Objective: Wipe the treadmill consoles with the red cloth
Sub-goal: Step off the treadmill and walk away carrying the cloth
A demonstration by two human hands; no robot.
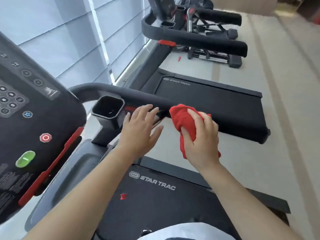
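Note:
The near treadmill's black console fills the left of the view, with round buttons, a red stop button and a green button. Its padded side handrail runs to the right past a hexagonal cup holder. My right hand is shut on the bunched red cloth, which touches the rail. My left hand hovers open just left of it, fingers spread near the cup holder. A second treadmill's console stands at the top, only partly in view.
The near treadmill's belt deck, marked STAR TRAC, lies below my arms, and the second treadmill's deck lies beyond the rail. An exercise machine stands further back. Window blinds line the left. Pale floor runs along the right.

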